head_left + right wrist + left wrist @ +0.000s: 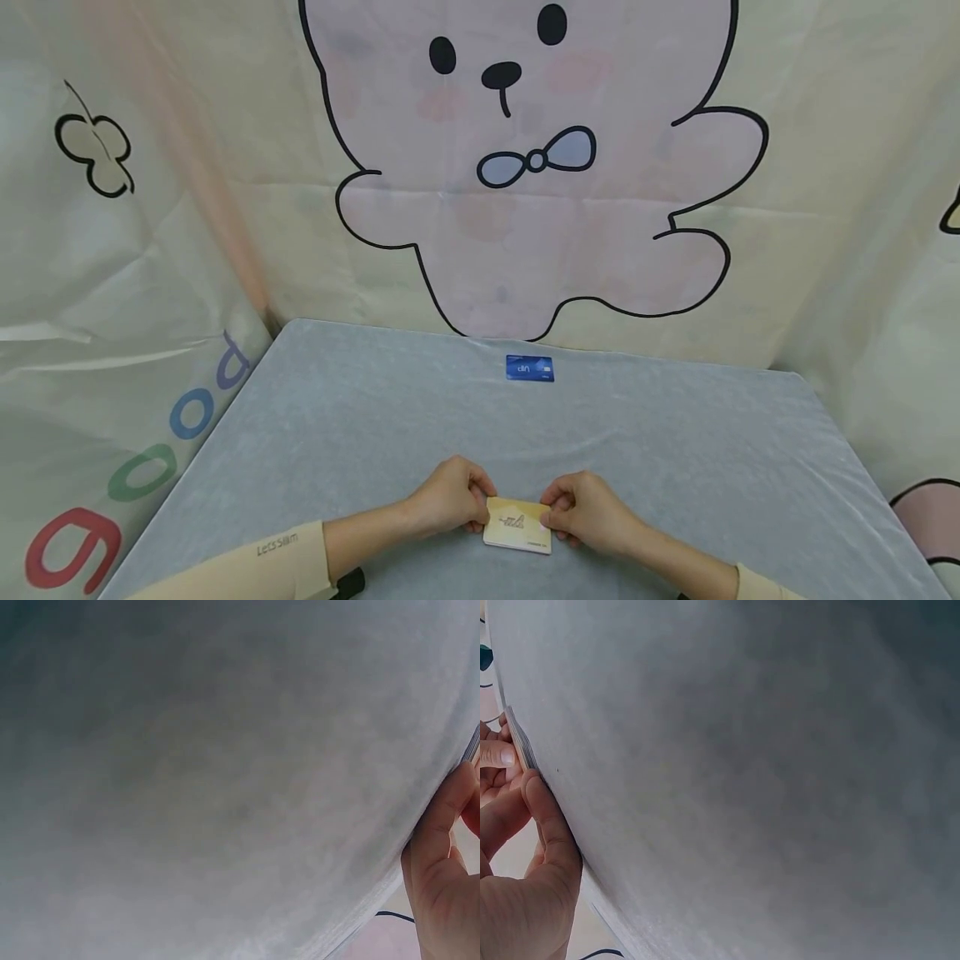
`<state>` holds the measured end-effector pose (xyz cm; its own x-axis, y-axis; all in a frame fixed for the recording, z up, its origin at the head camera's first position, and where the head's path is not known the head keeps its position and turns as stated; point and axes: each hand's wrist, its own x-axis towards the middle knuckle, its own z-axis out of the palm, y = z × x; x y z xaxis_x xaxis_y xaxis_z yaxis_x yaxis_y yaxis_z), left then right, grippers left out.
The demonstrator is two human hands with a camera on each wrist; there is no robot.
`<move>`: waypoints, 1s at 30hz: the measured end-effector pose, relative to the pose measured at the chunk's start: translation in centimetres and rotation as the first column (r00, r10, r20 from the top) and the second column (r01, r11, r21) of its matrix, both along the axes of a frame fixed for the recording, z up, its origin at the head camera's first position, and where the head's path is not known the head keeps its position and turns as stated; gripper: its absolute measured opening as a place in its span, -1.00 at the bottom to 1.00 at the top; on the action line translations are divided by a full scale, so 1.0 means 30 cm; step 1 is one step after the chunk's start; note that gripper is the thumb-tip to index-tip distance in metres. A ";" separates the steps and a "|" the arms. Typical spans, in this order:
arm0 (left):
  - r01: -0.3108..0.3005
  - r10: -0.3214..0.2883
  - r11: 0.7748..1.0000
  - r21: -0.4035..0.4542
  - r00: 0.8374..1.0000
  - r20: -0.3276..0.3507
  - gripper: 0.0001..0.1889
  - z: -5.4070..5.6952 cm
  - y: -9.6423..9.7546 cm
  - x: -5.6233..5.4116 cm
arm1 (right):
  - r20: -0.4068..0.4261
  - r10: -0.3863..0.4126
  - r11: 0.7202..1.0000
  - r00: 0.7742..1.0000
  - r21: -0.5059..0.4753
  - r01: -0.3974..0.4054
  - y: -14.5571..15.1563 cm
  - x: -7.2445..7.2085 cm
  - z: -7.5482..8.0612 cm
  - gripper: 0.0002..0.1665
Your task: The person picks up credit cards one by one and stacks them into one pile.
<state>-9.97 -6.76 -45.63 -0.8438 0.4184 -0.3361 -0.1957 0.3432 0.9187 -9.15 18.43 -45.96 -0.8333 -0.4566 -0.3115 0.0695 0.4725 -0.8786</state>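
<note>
A small stack of cards (516, 527) with a yellow top card lies near the front of the table, its layered edge showing in the left wrist view. My left hand (452, 500) pinches its left side between thumb and fingers. On the opposite side, my right hand (588, 512) pinches the same stack. Just a sliver of the stack (471, 746) appears at the right edge of the right wrist view, beside my right hand (442, 862). Farther back, apart from both hands, a blue card (529, 368) lies flat.
A grey-blue cloth (360, 417) covers the table. Behind the far edge hangs a printed curtain (510, 208) with a cartoon animal, and further printed fabric (112, 317) closes off the left side.
</note>
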 end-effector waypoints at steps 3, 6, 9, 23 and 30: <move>0.000 0.000 1.000 0.002 1.000 -0.003 -0.72 -0.003 0.001 0.000 | 0.011 -0.003 1.000 1.000 -0.001 0.003 0.002 0.000 0.001 -0.88; 0.005 -0.005 1.000 0.000 1.000 -0.007 -0.72 -0.004 0.001 -0.002 | 0.021 -0.010 1.000 1.000 0.008 0.010 0.003 0.000 0.002 -0.87; 0.008 -0.008 1.000 0.000 1.000 -0.001 -0.72 -0.004 0.000 -0.003 | 0.028 -0.018 1.000 0.999 0.019 0.017 0.002 0.000 0.005 -0.86; 0.022 -0.023 0.999 0.025 0.999 0.030 -0.73 0.027 -0.041 -0.020 | 0.012 0.003 0.999 1.000 0.038 -0.004 0.022 -0.024 0.037 -0.77; 0.013 -0.011 0.999 0.041 0.999 -0.039 -0.64 0.079 -0.065 -0.049 | -0.044 0.009 0.998 0.999 0.055 -0.006 0.044 -0.046 0.068 -0.70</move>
